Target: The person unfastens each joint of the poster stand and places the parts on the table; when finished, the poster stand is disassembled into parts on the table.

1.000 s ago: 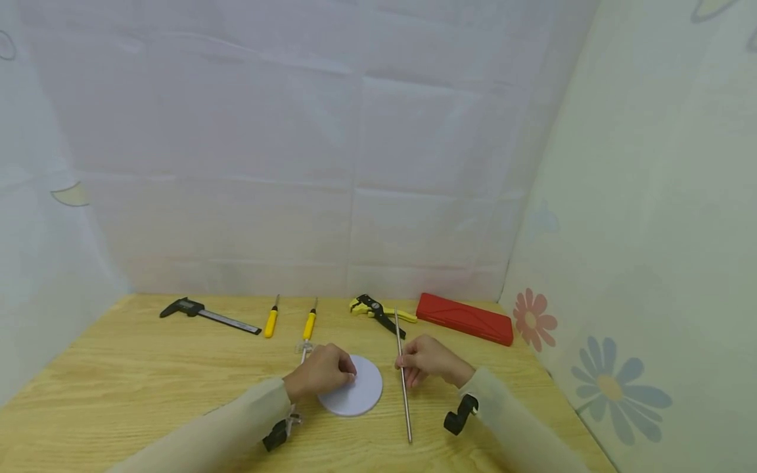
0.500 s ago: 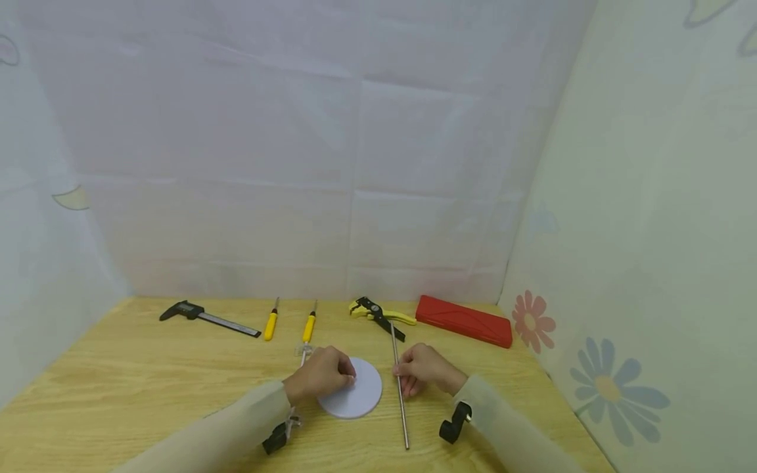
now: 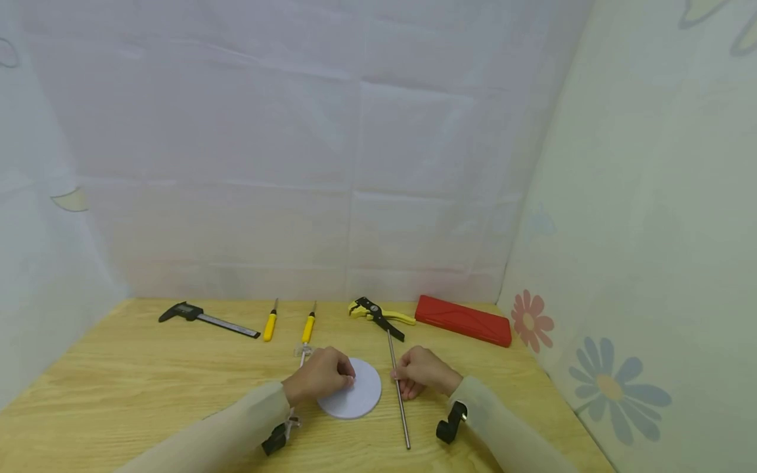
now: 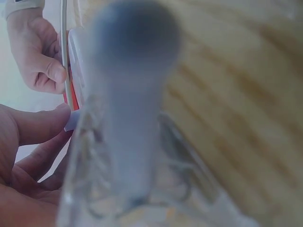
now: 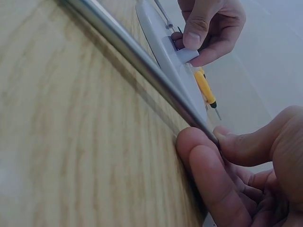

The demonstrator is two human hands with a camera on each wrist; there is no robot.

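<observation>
Wooden table (image 3: pixel 148 387), left hand (image 3: pixel 319 374) gripping white disc (image 3: pixel 361 394); right hand (image 3: pixel 422 371) pinching steel rod (image 3: pixel 399 394)

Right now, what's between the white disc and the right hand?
The metal rod, pinched by the right hand, lies just right of the white disc that the left hand holds. Only bare table lies between disc and rod in the head view.

Caliper (image 3: pixel 207 318), two screwdrivers (image 3: pixel 270 324), stripper (image 3: pixel 378 314), red case (image 3: pixel 463 320).
</observation>
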